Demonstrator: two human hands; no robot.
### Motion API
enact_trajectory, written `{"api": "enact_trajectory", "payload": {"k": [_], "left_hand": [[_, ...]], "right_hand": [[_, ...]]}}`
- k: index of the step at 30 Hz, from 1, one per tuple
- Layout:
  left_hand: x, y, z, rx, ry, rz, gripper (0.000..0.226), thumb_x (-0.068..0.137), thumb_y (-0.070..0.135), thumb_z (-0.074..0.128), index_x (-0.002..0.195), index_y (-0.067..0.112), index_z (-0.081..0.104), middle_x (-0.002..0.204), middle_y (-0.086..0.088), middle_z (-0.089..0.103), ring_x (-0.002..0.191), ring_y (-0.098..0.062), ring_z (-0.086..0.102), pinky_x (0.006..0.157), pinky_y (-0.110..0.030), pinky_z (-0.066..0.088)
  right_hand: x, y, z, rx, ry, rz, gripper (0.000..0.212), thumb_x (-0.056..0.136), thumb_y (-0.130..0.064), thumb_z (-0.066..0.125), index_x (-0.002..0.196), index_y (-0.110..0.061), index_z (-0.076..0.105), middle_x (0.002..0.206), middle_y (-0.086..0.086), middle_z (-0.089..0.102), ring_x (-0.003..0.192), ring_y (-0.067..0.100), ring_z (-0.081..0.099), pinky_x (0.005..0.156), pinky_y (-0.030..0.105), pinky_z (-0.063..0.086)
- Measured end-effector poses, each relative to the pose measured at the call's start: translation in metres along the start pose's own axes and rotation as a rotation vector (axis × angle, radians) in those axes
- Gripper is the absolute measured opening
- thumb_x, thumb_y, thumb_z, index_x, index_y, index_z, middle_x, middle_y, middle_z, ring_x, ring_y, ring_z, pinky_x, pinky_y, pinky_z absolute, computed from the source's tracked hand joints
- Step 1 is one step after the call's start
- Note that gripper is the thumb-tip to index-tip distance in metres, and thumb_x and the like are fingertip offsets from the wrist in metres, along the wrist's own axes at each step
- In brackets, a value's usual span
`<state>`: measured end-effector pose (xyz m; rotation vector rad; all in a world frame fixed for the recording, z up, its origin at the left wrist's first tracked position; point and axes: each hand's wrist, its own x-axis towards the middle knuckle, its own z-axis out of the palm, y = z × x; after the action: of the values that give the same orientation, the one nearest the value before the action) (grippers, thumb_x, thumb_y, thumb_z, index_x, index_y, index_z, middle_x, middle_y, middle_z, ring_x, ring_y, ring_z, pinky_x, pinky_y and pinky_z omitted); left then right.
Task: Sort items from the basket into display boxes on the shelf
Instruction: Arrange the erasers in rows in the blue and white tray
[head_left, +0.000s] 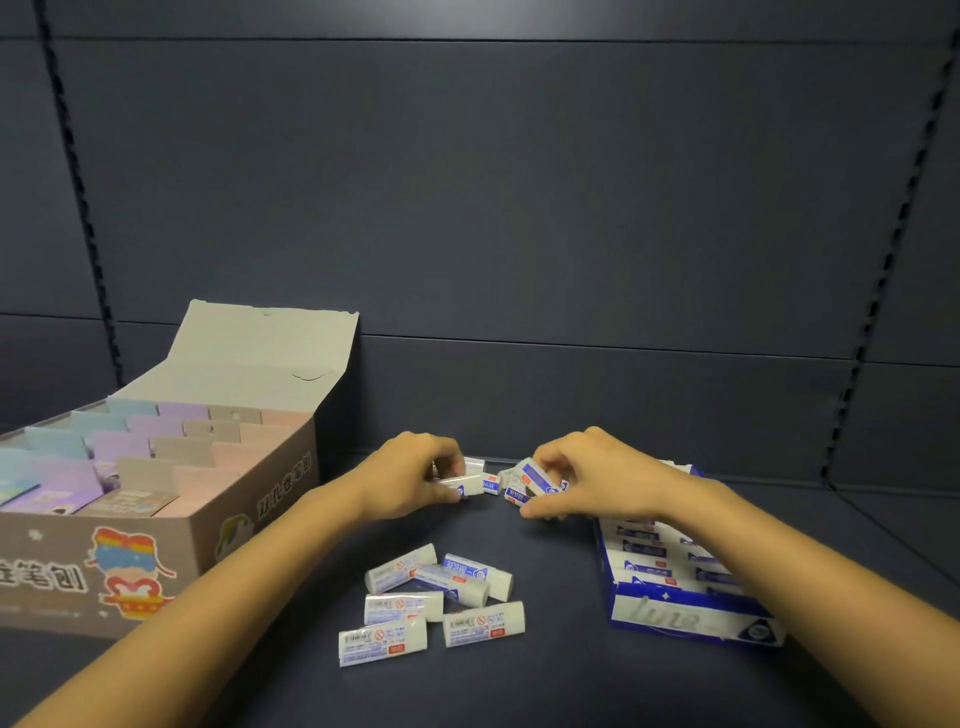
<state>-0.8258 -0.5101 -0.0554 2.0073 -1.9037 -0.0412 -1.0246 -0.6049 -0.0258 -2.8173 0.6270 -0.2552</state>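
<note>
Two display boxes bracket the work on the dark, matte shelf (545, 686). At the left stands a grey cardboard box (249, 525). Its lid (260, 358) is folded up towards the back panel (519, 208), and its rows are filled with pastel packs (119, 447) in blue, lilac, grey and pink. Next comes the left hand (415, 475), its fingers curled round a white eraser (462, 486) far back on the shelf. A few more erasers lie between the hands. Nearer the camera lies a jumbled heap of erasers (431, 603), about six. They are small white blocks with rounded ends, in glossy sleeves printed blue and red. The right hand (587, 480) pinches a blue-sleeved eraser (535, 475) in its curled fingers. Under its forearm sits the shallow blue-and-white box (680, 616), already holding neat rows of the same erasers. No basket is in view.

The step appears to be gathering strays for that box. Each eraser is best turned the same way and laid flush into an open row. The slick wrappers will likely slide, so lifting a few at a time should beat sweeping.
</note>
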Motion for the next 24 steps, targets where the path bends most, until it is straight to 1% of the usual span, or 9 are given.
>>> {"api": "enact_trajectory", "payload": {"k": [2,4,7,10,13,18,20,22,24], "left_hand": [[-0.001,0.005,-0.008,-0.025,-0.013,0.015,0.024,0.083,0.024,0.068,0.106,0.015,0.064,0.097,0.003,0.06,0.078,-0.009,0.051,0.065,-0.012,0.038],[-0.002,0.01,-0.013,-0.039,-0.022,0.027,0.025,0.083,0.024,0.069,0.106,0.017,0.066,0.103,0.001,0.062,0.081,-0.012,0.053,0.067,-0.016,0.041],[-0.003,0.023,-0.019,-0.079,-0.052,0.048,0.023,0.084,0.024,0.068,0.106,0.019,0.066,0.1,0.004,0.061,0.078,-0.01,0.053,0.065,-0.015,0.041],[-0.003,0.041,-0.021,-0.096,-0.084,0.088,0.023,0.085,0.023,0.066,0.107,0.018,0.066,0.098,0.006,0.059,0.075,-0.008,0.05,0.063,-0.013,0.04],[-0.001,0.059,-0.018,-0.114,-0.117,0.133,0.019,0.083,0.022,0.068,0.102,0.019,0.066,0.1,0.001,0.063,0.077,-0.009,0.051,0.068,-0.018,0.043],[0.008,0.089,-0.01,-0.248,-0.137,0.142,0.017,0.077,0.018,0.073,0.09,0.011,0.064,0.083,-0.004,0.071,0.067,-0.011,0.062,0.073,-0.029,0.052],[0.012,0.1,-0.006,-0.315,-0.088,0.134,0.015,0.073,0.012,0.074,0.084,0.012,0.064,0.075,-0.002,0.071,0.064,-0.01,0.063,0.072,-0.031,0.053],[0.016,0.109,-0.003,-0.393,-0.061,0.111,0.017,0.07,0.009,0.077,0.079,0.014,0.063,0.07,0.0,0.07,0.061,-0.009,0.062,0.067,-0.028,0.052],[0.02,0.116,0.0,-0.442,-0.053,0.085,0.016,0.069,0.01,0.078,0.075,0.014,0.064,0.076,-0.005,0.072,0.067,-0.013,0.064,0.068,-0.029,0.051]], "right_hand": [[-0.005,-0.001,-0.003,0.096,0.012,0.003,0.029,0.084,-0.041,0.065,0.065,-0.027,0.048,0.064,-0.011,0.056,0.049,0.005,0.052,0.052,0.015,0.041],[-0.011,0.0,-0.006,0.166,0.019,0.012,0.027,0.085,-0.04,0.065,0.069,-0.02,0.055,0.066,-0.009,0.062,0.048,0.006,0.057,0.055,0.016,0.046],[-0.019,0.005,-0.01,0.195,0.047,0.043,0.025,0.083,-0.041,0.067,0.072,-0.02,0.058,0.069,-0.009,0.063,0.054,0.006,0.057,0.052,0.012,0.042],[-0.03,0.011,-0.015,0.169,0.086,0.067,0.022,0.08,-0.042,0.069,0.078,-0.023,0.058,0.077,-0.011,0.061,0.059,0.002,0.055,0.056,0.012,0.041],[-0.046,0.02,-0.02,0.24,0.118,0.123,0.023,0.076,-0.039,0.075,0.074,-0.029,0.055,0.077,-0.01,0.063,0.064,0.003,0.059,0.062,0.015,0.047],[-0.075,0.04,-0.03,0.303,0.133,0.264,0.027,0.068,-0.034,0.081,0.073,-0.023,0.057,0.083,-0.013,0.067,0.077,0.005,0.065,0.057,0.012,0.046],[-0.086,0.047,-0.034,0.332,0.124,0.294,0.027,0.067,-0.033,0.082,0.076,-0.023,0.059,0.085,-0.014,0.068,0.082,0.005,0.066,0.06,0.015,0.046],[-0.096,0.053,-0.037,0.37,0.114,0.308,0.025,0.069,-0.031,0.081,0.081,-0.023,0.06,0.089,-0.013,0.069,0.087,0.007,0.066,0.066,0.019,0.048],[-0.105,0.058,-0.039,0.386,0.103,0.31,0.02,0.073,-0.028,0.079,0.085,-0.026,0.063,0.09,-0.013,0.069,0.089,0.006,0.065,0.072,0.022,0.048]]}}
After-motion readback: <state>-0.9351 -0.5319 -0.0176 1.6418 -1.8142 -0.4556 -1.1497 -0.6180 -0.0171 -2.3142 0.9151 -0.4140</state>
